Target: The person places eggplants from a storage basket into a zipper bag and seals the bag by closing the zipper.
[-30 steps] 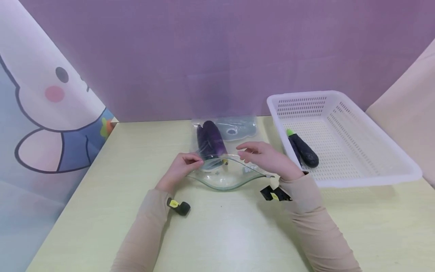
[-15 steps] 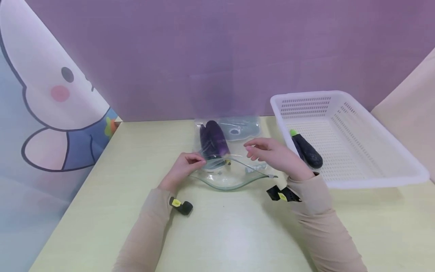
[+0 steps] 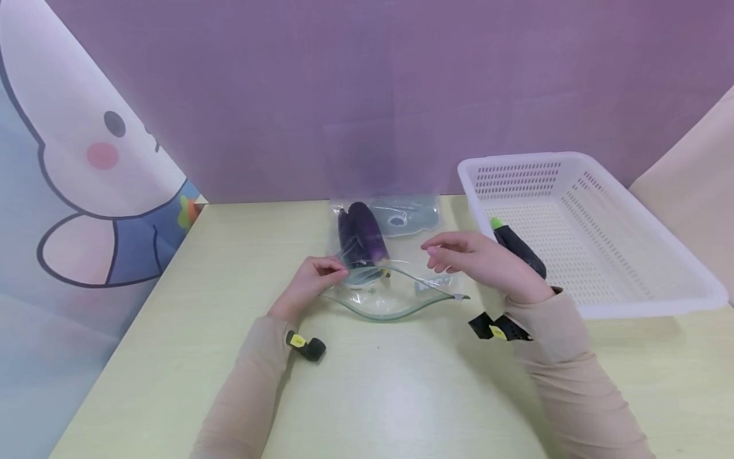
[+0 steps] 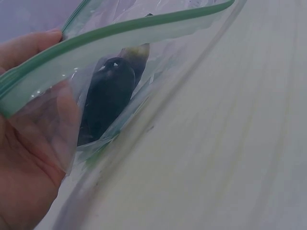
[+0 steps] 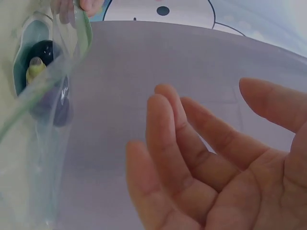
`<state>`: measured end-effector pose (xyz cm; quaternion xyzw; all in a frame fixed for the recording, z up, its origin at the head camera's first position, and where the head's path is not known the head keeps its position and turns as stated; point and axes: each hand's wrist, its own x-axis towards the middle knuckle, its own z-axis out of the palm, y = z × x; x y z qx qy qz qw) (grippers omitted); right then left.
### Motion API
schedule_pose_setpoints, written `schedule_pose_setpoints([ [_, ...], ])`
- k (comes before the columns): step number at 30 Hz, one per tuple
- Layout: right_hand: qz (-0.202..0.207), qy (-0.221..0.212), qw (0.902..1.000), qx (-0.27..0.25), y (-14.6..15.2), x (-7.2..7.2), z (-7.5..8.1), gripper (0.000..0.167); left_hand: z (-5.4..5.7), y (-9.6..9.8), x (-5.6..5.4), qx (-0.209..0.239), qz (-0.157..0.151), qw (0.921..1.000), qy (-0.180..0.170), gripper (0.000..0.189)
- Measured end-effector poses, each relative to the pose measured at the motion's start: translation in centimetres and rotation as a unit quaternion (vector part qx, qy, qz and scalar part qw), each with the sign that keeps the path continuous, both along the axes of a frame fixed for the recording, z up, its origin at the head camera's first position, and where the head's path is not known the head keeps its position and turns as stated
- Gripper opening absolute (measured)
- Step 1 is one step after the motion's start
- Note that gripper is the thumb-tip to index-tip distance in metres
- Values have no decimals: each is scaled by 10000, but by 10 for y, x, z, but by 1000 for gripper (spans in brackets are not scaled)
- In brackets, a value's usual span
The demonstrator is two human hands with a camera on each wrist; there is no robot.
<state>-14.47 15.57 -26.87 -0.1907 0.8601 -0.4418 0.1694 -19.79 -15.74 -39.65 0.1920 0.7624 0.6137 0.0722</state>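
A clear zip bag (image 3: 395, 299) with a green-edged mouth lies on the table, its mouth gaping toward me. Inside it are two dark purple eggplants (image 3: 367, 231), side by side; one has its pale stem end toward the mouth. My left hand (image 3: 309, 284) pinches the left corner of the bag's rim, and the left wrist view shows the thumb and fingers on the green zip strip (image 4: 120, 29). My right hand (image 3: 484, 261) hovers right of the bag near the basket, fingers loosely bent with nothing between them; in the right wrist view the palm (image 5: 240, 191) is bare.
At the right stands a white plastic basket (image 3: 648, 306) with perforated walls. A dark vegetable with a bright green end (image 3: 518, 248) lies at its left side, partly behind my right hand. A purple cloth (image 3: 275, 115) rises behind the table (image 3: 367, 395).
My right hand has moved off the bag's rim, rightward toward the basket. My left hand keeps its pinch on the rim, and the bag stays spread. The head view has shifted slightly.
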Motion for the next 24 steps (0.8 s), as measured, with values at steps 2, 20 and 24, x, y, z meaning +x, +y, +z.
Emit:
schedule_pose_setpoints([
  [2, -17, 68, 10000, 69, 3, 2, 5, 38, -1, 0, 0, 46, -33, 10000, 19, 20],
  [20, -93, 68, 9995, 304, 35, -7, 20, 40, -1, 0, 1, -40, 64, 10000, -59, 20],
  [24, -117, 21, 9997, 211, 43, -12, 20, 39, -2, 0, 0, -49, 57, 9999, -92, 20],
])
